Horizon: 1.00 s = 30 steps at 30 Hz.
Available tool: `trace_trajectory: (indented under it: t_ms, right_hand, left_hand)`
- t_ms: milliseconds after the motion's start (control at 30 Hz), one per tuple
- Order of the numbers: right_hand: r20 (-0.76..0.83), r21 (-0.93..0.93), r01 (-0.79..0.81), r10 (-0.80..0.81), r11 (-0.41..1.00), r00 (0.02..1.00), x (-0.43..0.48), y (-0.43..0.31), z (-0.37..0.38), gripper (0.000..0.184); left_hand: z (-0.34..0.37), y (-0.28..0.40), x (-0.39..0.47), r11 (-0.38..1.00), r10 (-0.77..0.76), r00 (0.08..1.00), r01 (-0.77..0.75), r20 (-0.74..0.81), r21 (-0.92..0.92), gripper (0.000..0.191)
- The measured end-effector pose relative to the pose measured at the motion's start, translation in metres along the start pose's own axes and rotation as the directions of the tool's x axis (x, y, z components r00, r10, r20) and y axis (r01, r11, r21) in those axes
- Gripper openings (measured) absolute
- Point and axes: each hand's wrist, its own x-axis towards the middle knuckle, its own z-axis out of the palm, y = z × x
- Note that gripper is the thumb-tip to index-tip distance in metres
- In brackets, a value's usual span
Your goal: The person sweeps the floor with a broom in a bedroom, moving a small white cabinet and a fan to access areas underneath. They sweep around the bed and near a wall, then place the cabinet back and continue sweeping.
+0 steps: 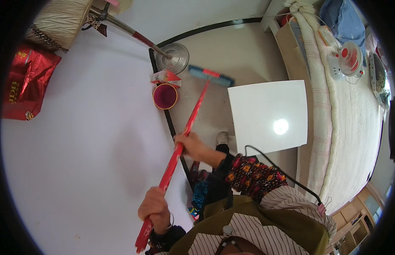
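Observation:
Both my hands are closed around the red handle of a long floor broom. My left hand grips it near its top end, with a bracelet at the wrist. Farther down the handle is my right hand, its forearm in a dark floral sleeve. The handle slants away from me to a blue broom head with a red middle part. That head rests on or just above the tiled floor, slightly blurred. It lies between a round metal stand base and a white square tabletop.
The white tabletop stands right of the broom. A purple bin, a red-and-white packet and the stand base line the left wall. A bed with a small fan is at right. A red bag hangs upper left.

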Motion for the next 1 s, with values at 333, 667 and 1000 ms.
trace_trajectory:
  t_ms: [333,667,1000]
  right_hand:
    - [-0.338,-0.372,0.090,-0.225,0.924,0.914,0.118,-0.142,-0.155,0.024]
    - [-0.167,-0.610,-0.146,0.053,0.779,0.984,0.043,0.039,-0.112,0.028]
    - [-0.190,-0.410,-0.592,0.570,0.694,0.799,-0.143,0.180,-0.091,0.020]
  left_hand:
    - [0.130,-0.198,0.041,1.000,0.005,1.000,-0.005,0.025,-0.028,0.010]
    - [0.068,-0.076,-0.102,0.921,-0.319,0.918,0.359,-0.235,0.152,0.008]
    - [0.083,0.073,-0.262,0.859,-0.362,0.746,0.500,-0.559,0.111,0.009]
